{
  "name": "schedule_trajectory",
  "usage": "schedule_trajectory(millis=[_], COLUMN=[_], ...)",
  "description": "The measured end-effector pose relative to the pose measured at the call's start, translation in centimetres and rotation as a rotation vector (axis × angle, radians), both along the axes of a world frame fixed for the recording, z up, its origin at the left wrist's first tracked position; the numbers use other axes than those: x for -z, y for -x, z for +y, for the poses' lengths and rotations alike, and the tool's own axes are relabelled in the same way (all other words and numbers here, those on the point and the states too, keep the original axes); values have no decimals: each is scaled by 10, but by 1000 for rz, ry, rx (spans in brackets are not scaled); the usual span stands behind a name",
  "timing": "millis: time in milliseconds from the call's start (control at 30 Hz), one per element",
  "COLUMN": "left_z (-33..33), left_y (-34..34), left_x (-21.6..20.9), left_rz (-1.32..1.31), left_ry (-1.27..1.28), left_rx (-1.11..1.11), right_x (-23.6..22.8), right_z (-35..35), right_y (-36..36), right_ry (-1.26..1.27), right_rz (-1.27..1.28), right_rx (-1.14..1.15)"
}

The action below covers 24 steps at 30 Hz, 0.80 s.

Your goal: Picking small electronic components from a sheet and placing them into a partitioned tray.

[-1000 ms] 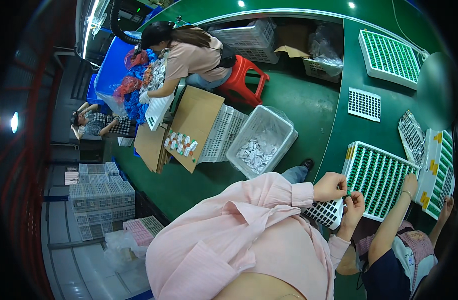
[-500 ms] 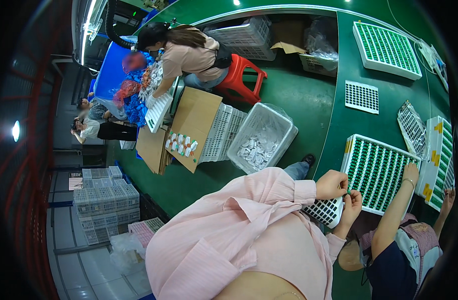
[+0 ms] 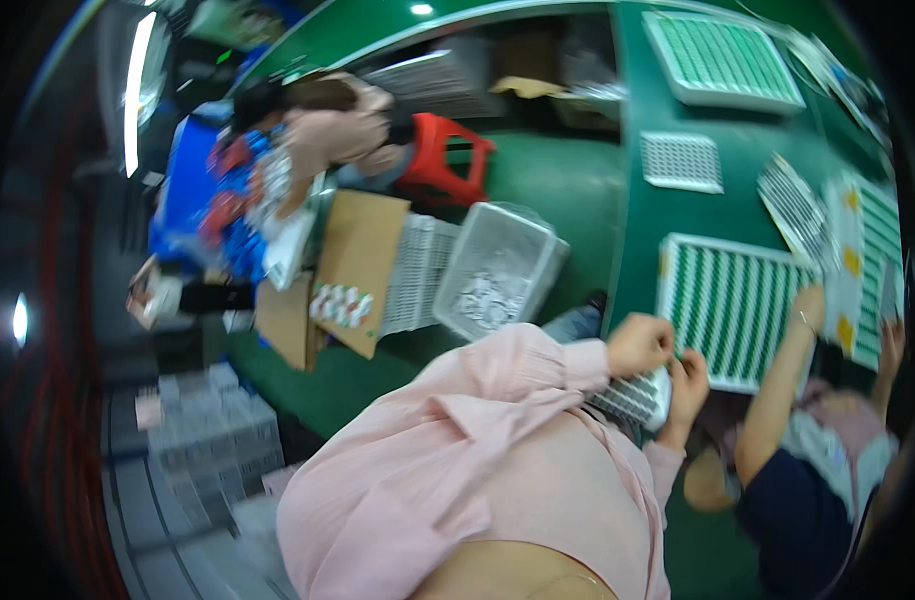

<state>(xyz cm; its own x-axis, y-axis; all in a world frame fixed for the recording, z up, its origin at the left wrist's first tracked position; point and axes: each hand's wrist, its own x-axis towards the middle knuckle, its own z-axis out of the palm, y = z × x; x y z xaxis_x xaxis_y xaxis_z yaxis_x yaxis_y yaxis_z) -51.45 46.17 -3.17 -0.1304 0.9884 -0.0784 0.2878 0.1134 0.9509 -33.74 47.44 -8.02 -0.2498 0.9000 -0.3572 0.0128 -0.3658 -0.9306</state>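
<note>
My left hand [image 3: 640, 345], coming out of a pink cuff, is closed with its fingertips pinched together. Close against it, my right hand [image 3: 687, 388] is also closed in a pinch. A small green part shows between the fingertips in the earlier picture; now blur and the fingers mostly hide it. Under my hands lies a white grid tray [image 3: 633, 398] with rows of dark openings, partly covered by my wrists. Just beyond, on the green table, sits a large white tray [image 3: 718, 382] filled with rows of green parts.
A co-worker's hand [image 3: 807, 300] reaches over the large tray from the right. More trays of green parts [image 3: 723, 62] and a white grid sheet [image 3: 682, 161] lie on the table [image 3: 633, 235]. On the left are a white bin [image 3: 448, 300], cardboard [image 3: 353, 250], a red stool [image 3: 443, 165] and a seated person.
The whole view has shifted and blurred, and the table things now appear further left. My two hands stay pinched together over the grid tray. The co-worker's hand is still at the large tray.
</note>
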Motion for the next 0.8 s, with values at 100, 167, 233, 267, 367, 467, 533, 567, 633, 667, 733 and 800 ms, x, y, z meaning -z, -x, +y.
schedule_trajectory(millis=[100, 167, 233, 267, 367, 467, 533, 567, 633, 667, 733, 800], left_z=[2, 2, 6, 11, 21, 29, 29, 30, 31, 32, 32, 33], left_y=[18, 34, 38, 35, 26, 17, 12, 8, 3, 1, -1, -6], left_x=[-9, 0, -7, -8, 4, 10, 20, 23, 28, 31, 36, 33], left_rz=[103, 171, 214, 252, 307, 400, 410, 451, 505, 506, 536, 597], left_ry=[65, 18, 119, 144, 102, 36, 23, 3, 12, 13, 2, 42], left_rx=[-55, -82, -57, -32, 18, 112, 134, 144, 167, 173, 170, 170], right_x=[-14, -31, -29, -25, -23, -11, -11, -13, -5, -6, -10, -13], right_z=[1, 9, 6, 3, -3, -9, -11, -11, -15, -16, -16, -15], right_y=[19, 27, 25, 20, 13, 8, 7, 7, 6, 6, 6, 7], right_ry=[-93, 74, 81, 105, 90, -47, -23, -12, -40, -37, -62, -78], right_rz=[-109, -87, -94, -100, -147, -209, -172, -165, -175, -175, -230, -246], right_rx=[60, 53, 100, 120, 128, 125, 124, 147, 167, 173, 137, 139])
